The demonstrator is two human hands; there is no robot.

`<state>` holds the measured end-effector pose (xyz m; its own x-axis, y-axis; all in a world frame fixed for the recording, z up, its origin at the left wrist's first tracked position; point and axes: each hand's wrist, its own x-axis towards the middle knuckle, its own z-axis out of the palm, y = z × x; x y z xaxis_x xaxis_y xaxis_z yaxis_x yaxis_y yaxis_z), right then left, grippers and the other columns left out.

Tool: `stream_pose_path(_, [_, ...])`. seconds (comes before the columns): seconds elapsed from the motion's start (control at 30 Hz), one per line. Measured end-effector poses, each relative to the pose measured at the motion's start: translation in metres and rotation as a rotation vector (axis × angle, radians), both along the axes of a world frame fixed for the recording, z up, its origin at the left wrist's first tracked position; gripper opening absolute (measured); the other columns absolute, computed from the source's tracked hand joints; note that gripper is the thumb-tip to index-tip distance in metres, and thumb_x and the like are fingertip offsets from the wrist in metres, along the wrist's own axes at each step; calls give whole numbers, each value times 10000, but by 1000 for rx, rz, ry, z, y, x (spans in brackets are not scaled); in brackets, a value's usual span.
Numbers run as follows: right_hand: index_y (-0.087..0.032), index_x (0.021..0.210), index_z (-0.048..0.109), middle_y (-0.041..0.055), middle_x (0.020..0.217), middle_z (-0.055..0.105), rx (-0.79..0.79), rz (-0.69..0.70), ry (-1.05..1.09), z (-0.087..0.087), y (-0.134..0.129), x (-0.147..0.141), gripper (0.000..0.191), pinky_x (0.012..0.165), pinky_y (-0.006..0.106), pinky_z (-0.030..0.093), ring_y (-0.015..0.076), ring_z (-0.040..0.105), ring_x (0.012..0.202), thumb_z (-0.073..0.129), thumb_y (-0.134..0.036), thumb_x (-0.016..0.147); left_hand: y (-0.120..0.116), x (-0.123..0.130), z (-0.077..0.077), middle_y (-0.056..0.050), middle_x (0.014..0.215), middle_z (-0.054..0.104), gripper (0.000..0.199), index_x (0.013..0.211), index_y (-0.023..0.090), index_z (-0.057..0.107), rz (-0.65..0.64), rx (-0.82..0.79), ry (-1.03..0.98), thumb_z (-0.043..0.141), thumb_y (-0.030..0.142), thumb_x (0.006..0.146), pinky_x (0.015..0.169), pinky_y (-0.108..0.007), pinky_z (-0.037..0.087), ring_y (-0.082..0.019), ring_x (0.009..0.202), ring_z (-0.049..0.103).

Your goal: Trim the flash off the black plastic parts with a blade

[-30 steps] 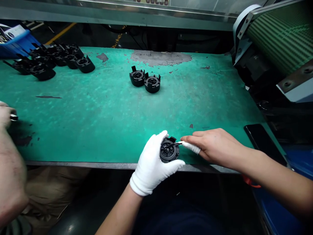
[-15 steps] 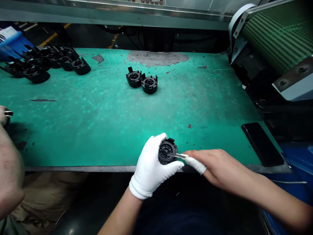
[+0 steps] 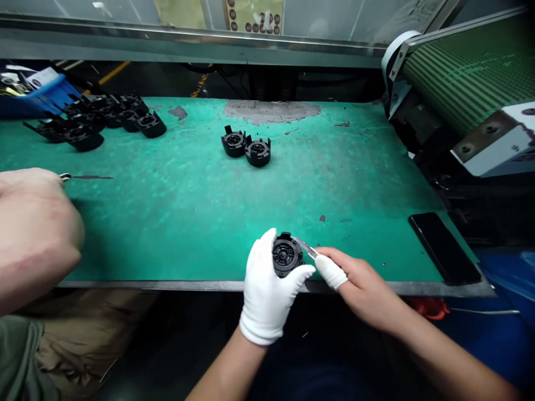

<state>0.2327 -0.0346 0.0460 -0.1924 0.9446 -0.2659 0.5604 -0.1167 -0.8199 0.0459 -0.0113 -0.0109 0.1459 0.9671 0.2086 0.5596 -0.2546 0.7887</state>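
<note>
My left hand (image 3: 267, 287), in a white glove, is closed around a round black plastic part (image 3: 286, 256) near the table's front edge. The part's ribbed inner face is turned up, and a tab stands at its far rim. In my right hand (image 3: 346, 278), bare except for a white cover on the thumb, is a small knife (image 3: 310, 250) pinched between thumb and fingers. Its narrow metal blade lies at the part's upper right rim; whether it touches is too small to tell. Further back, two similar black parts (image 3: 258, 152) stand side by side on the green table (image 3: 188, 217).
Several black parts (image 3: 83, 136) stand at the back left, near a blue bin (image 3: 45, 97). A co-worker's hand (image 3: 37, 223) reaches in from the left. A phone (image 3: 443, 248) lies at the right, below a green conveyor belt (image 3: 468, 67).
The knife has moved from the middle of the part's face to its upper right rim. The co-worker's arm has come further in from the left. My view has shifted slightly.
</note>
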Motion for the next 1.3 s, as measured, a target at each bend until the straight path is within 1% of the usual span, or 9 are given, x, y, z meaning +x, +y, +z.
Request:
stream_pose_path(0.07, [-214,1364,538,76,1171,712,30,-128,99,-11,4,-11,380,904,316,524,208,671,1034,377,-290,1029,-24,11,1,-183,1605,298,850,1568,221,175,63,-26,12,653,447,902,1205,-575,336,-351,1485,319])
stream_pose_path(0.13, [-181,1371,542,84,1187,710,106,-174,78,-19,14,-15,403,887,299,529,200,669,1043,360,-322,1040,-50,19,5,-181,1653,155,897,1591,207,45,34,-64,51,610,401,921,1214,-611,303,-372,1524,199])
stream_pose_path(0.27, [-237,1326,621,26,1299,683,223,-86,-24,-18,35,12,382,982,286,477,191,632,1167,465,-228,977,-78,22,16,-181,1659,126,918,1589,211,49,-39,-96,106,629,363,894,1167,-621,375,-381,1519,211])
stream_pose_path(0.43, [-335,1342,624,-30,1297,690,226,267,-372,4,33,54,487,964,326,495,219,665,1133,503,-154,906,-38,19,16,-177,1633,231,995,1575,193,118,11,-65,42,722,467,834,1225,-548,311,-337,1511,262])
stream_pose_path(0.57, [-333,1293,655,13,1176,747,222,360,-595,12,30,58,393,848,346,525,260,704,1036,491,-240,948,-6,22,3,-188,1553,389,955,1522,174,277,-18,-50,46,761,529,780,1213,-565,327,-359,1471,342])
stream_pose_path(0.7, [-356,1276,657,15,1089,770,217,386,-657,17,32,57,382,732,307,509,253,722,963,478,-247,956,1,25,-2,-179,1443,513,837,1438,177,395,-14,-21,52,782,493,767,1181,-579,369,-353,1401,449])
stream_pose_path(0.9, [-322,1259,663,25,1042,776,146,417,-584,15,16,61,468,722,284,500,234,728,908,506,-131,862,0,23,-2,-155,1368,560,785,1388,212,429,-21,5,49,784,527,763,1147,-572,406,-335,1347,506])
stream_pose_path(1.1, [-283,1335,611,48,1136,754,176,300,-587,2,1,55,552,784,307,519,236,720,960,478,-99,832,-1,23,-9,-138,1373,560,800,1382,225,426,-23,20,27,791,551,750,1157,-562,396,-318,1332,521])
stream_pose_path(1.3, [-301,1135,715,19,962,781,68,329,-423,15,6,52,416,711,277,493,221,725,828,498,-105,840,1,22,-11,-144,1395,553,697,1273,224,503,-22,79,8,792,573,743,1161,-569,389,-314,1313,542])
